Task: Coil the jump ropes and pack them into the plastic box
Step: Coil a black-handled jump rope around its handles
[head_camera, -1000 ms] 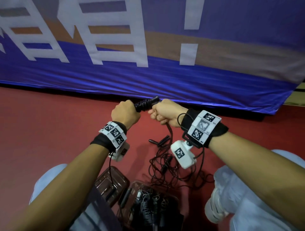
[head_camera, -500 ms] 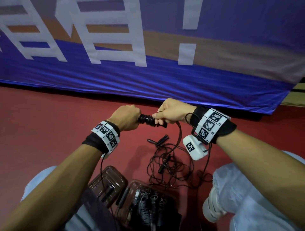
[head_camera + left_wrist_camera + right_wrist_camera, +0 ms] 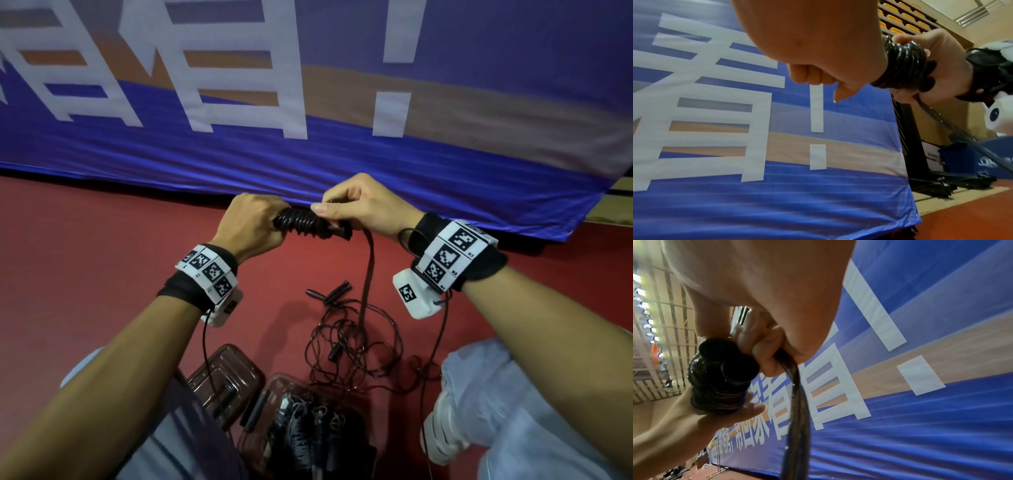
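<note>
1. Rope coil [image 3: 306,224] was held in the air between both hands, black cord wound in tight turns round two handles held together; the right wrist view showed their two round butt ends [image 3: 729,356] side by side.
2. Cord looked light, limp and glossy, so probably a little slippery; the wound turns would likely spring loose unless pressed. Best hold seemed to be on the stiff handles, with a thumb over the last turn.
3. Left hand [image 3: 250,228] was clenched round the handles at the coil's left end.
4. Right hand [image 3: 363,205] pinched the cord at the coil's right end, its fingers [image 3: 323,208] lying on the turns.
5. Free tail [image 3: 370,267] dropped from the right hand's grip to the floor.
6. Tangled ropes [image 3: 352,346] lay on the red floor [image 3: 85,257] below the hands, well apart from them.
7. Plastic box [image 3: 274,387] sat nearest the person, already holding wound ropes, with its lid [image 3: 226,373] just beside it on the left.
8. Blue banner [image 3: 308,154] hung behind.
</note>
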Demonstrator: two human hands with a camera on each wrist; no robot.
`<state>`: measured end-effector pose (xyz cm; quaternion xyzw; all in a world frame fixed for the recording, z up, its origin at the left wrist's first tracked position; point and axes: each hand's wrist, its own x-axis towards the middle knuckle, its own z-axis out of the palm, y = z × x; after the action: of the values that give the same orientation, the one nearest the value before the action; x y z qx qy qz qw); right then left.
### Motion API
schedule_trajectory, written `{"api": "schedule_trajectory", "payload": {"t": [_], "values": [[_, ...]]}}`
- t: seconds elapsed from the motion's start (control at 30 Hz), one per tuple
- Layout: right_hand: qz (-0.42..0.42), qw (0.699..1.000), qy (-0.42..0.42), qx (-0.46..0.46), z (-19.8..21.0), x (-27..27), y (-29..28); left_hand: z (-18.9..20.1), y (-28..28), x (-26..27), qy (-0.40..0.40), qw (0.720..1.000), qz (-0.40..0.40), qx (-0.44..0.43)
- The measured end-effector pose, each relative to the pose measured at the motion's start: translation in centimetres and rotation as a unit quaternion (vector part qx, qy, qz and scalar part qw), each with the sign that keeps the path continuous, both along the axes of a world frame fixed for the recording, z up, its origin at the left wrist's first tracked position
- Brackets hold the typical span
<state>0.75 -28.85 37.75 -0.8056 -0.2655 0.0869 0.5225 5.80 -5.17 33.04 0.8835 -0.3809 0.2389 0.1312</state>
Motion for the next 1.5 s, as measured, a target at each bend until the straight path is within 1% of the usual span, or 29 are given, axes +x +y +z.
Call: {"api": "schedule_trajectory", "payload": {"t": [0.2,0.27,0.33,0.4,0.43,0.5,0.57,0.63,0.7,0.8,0.87,0.93,1.0,1.07,1.13,1.2,1.27,1.3,1.4,1.47,1.5], "values": [[-0.024,0.999,-0.037,0.005,0.0,0.7,0.2,0.8,0.2,0.3,-0.047,0.998,0.013,-0.046],[-0.051,0.996,-0.068,-0.016,-0.1,1.0,0.1,0.8,0.2,0.4,-0.058,0.996,0.027,-0.058],[-0.081,0.988,-0.116,-0.055,-0.3,1.3,0.0,0.7,0.2,0.5,-0.069,0.995,0.034,-0.068],[-0.095,0.984,-0.136,-0.071,-0.4,1.3,-0.2,0.6,0.3,0.7,-0.079,0.993,0.036,-0.081],[-0.099,0.986,-0.12,-0.067,-0.4,1.4,-0.3,0.6,0.4,0.8,-0.085,0.992,0.038,-0.089],[-0.089,0.994,-0.04,-0.055,-0.3,1.5,-0.5,0.7,0.7,0.9,-0.099,0.989,0.046,-0.096],[-0.038,0.997,0.047,-0.05,-0.1,1.2,-0.7,0.8,0.8,0.8,-0.11,0.988,0.037,-0.099],[0.003,0.996,0.083,-0.037,0.0,0.6,-0.4,0.8,0.8,0.6,-0.11,0.988,0.023,-0.106],[0.023,0.993,0.116,-0.004,0.0,0.3,0.1,0.7,0.7,0.4,-0.098,0.988,0.014,-0.12],[0.054,0.975,0.21,0.052,-0.4,0.5,0.2,0.4,0.3,-0.2,-0.068,0.987,-0.001,-0.144],[0.082,0.959,0.261,0.072,-0.6,0.5,0.2,0.1,-0.2,-0.8,-0.039,0.984,-0.011,-0.175],[0.094,0.947,0.291,0.1,-0.8,0.6,0.2,-0.1,-0.7,-1.2,-0.002,0.978,0.0,-0.209],[0.085,0.941,0.298,0.134,-1.0,0.6,0.3,-0.2,-1.2,-1.3,0.035,0.97,0.035,-0.237],[0.053,0.94,0.29,0.173,-1.1,0.7,0.7,-0.4,-2.0,-1.4,0.087,0.955,0.089,-0.268],[0.001,0.939,0.27,0.212,-1.4,0.9,1.2,-0.7,-2.8,-1.4,0.154,0.928,0.147,-0.305],[-0.07,0.942,0.243,0.22,-2.0,1.4,1.9,-1.1,-3.4,-1.1,0.221,0.906,0.197,-0.303],[-0.155,0.938,0.241,0.196,-3.0,1.8,2.8,-1.8,-3.6,-0.9,0.278,0.891,0.246,-0.263],[-0.201,0.93,0.249,0.181,-3.6,1.9,3.3,-2.1,-3.7,-0.9,0.3,0.883,0.27,-0.239],[-0.323,0.892,0.286,0.138,-5.4,1.7,4.9,-2.9,-4.4,-1.3,0.347,0.869,0.311,-0.167],[-0.359,0.879,0.295,0.104,-6.0,1.2,5.5,-3.2,-4.9,-1.5,0.353,0.869,0.327,-0.116],[-0.36,0.881,0.297,0.082,-6.2,0.8,5.6,-3.4,-5.0,-1.6,0.349,0.871,0.332,-0.094]]}}
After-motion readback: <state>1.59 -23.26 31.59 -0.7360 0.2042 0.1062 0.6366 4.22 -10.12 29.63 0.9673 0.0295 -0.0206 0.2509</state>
